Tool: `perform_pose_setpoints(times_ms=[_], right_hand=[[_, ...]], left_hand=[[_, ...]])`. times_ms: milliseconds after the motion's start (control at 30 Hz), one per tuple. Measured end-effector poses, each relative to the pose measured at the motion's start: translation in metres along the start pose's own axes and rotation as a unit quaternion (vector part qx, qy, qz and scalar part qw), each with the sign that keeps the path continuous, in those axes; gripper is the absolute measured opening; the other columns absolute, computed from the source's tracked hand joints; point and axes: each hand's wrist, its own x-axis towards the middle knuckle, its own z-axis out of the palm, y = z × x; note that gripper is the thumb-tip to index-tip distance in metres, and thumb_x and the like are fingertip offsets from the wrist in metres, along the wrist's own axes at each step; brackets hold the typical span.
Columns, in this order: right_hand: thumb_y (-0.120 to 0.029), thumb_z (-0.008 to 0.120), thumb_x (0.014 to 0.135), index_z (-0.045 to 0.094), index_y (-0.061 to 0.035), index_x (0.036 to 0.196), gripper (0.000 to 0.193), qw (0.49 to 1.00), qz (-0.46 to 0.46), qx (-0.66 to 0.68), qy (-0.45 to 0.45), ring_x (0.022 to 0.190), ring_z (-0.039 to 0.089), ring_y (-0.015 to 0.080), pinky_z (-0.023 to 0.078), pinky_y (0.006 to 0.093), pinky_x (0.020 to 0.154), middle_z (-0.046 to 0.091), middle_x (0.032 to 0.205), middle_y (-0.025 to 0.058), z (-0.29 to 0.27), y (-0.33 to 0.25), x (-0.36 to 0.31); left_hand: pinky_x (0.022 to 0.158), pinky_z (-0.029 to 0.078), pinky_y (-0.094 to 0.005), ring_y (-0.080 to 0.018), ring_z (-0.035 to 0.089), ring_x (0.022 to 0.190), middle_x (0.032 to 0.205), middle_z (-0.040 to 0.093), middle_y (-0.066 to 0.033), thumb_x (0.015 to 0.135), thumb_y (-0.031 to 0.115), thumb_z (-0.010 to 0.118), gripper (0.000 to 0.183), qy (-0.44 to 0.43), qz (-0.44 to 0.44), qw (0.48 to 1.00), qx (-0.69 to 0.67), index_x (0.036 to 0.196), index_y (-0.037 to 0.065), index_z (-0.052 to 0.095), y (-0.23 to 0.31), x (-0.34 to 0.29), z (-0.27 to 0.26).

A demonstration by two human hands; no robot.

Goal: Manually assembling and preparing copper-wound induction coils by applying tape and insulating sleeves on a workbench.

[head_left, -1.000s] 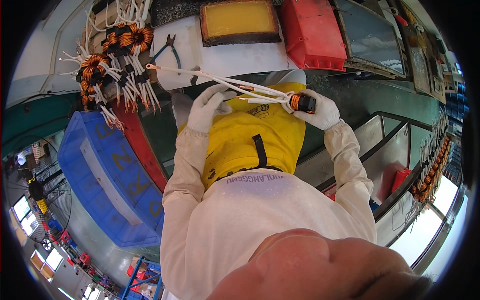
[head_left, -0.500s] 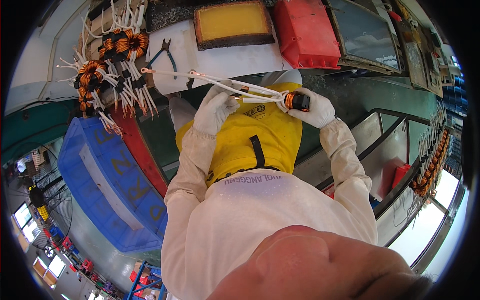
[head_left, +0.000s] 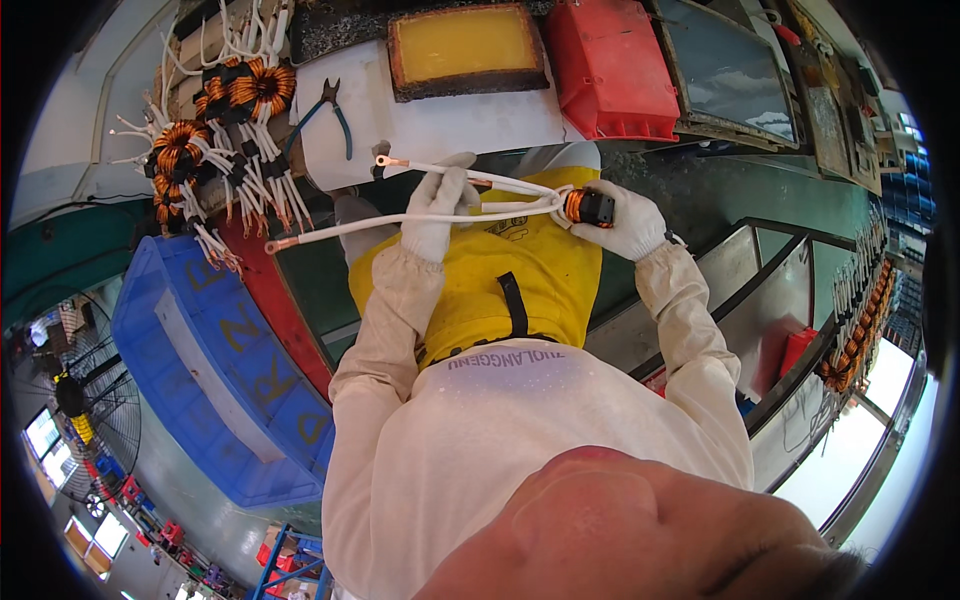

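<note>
My right hand (head_left: 632, 222), in a white glove, holds a copper-wound toroidal coil (head_left: 590, 207) with a black part facing right. Long white-sleeved leads (head_left: 350, 228) run left from the coil, with copper lugs at their ends. In its white glove, my left hand (head_left: 434, 210) closes around the leads, its fingertips partly hidden. One lead slants down-left across the glove; another points toward the table edge. Both hands are above my yellow apron (head_left: 480, 300). Pliers with blue-green handles (head_left: 330, 110) lie on the white-covered table ahead.
At the far left several copper coils (head_left: 180, 150) with white leads are piled. A blue bin (head_left: 215, 370) stands at my left. On the table sit a tray of yellow material (head_left: 465, 40) and a red bin (head_left: 612, 75). A metal-framed rack (head_left: 770, 290) stands at my right.
One lead has swung down and toward me, away from the other, and now crosses in front of my left hand. The coil stays in my right hand, shifted slightly.
</note>
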Motion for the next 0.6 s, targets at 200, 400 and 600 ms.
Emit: perform_pose_setpoints(times_ms=[200, 400, 600], right_hand=[[-0.052, 0.086, 0.071, 0.067, -0.0122, 0.126, 0.070, 0.999, 0.030, 0.027, 0.009, 0.098, 0.073, 0.0335, 0.058, 0.0399, 0.087, 0.075, 0.107, 0.0149, 0.000, 0.002, -0.004], [-0.053, 0.086, 0.070, 0.066, -0.0124, 0.127, 0.073, 0.992, 0.097, 0.083, 0.022, 0.099, 0.074, 0.0323, 0.058, 0.0383, 0.088, 0.075, 0.107, 0.0154, 0.002, 0.007, -0.005], [-0.057, 0.085, 0.070, 0.066, -0.0122, 0.128, 0.075, 0.989, 0.123, 0.084, 0.011, 0.096, 0.074, 0.0328, 0.058, 0.0391, 0.087, 0.075, 0.105, 0.0157, 0.001, 0.005, 0.002]], left_hand=[[0.058, 0.041, -0.0220, -0.0049, 0.046, 0.063, 0.085, 0.063, -0.0009, 0.106, 0.032, 0.059, 0.038, -0.027, 0.000, 0.996, -0.086, 0.128, 0.001, 0.064, -0.013, -0.001, 0.003], [0.053, 0.033, -0.0249, -0.0053, 0.036, 0.057, 0.071, 0.047, 0.0043, 0.109, 0.035, 0.053, 0.039, -0.111, -0.076, 0.978, -0.158, 0.127, 0.002, 0.062, -0.023, -0.026, -0.002], [0.054, 0.028, -0.0248, -0.0065, 0.034, 0.058, 0.072, 0.041, 0.0049, 0.109, 0.036, 0.051, 0.042, -0.195, -0.198, 0.953, -0.121, 0.133, 0.003, 0.062, -0.044, -0.051, 0.022]])
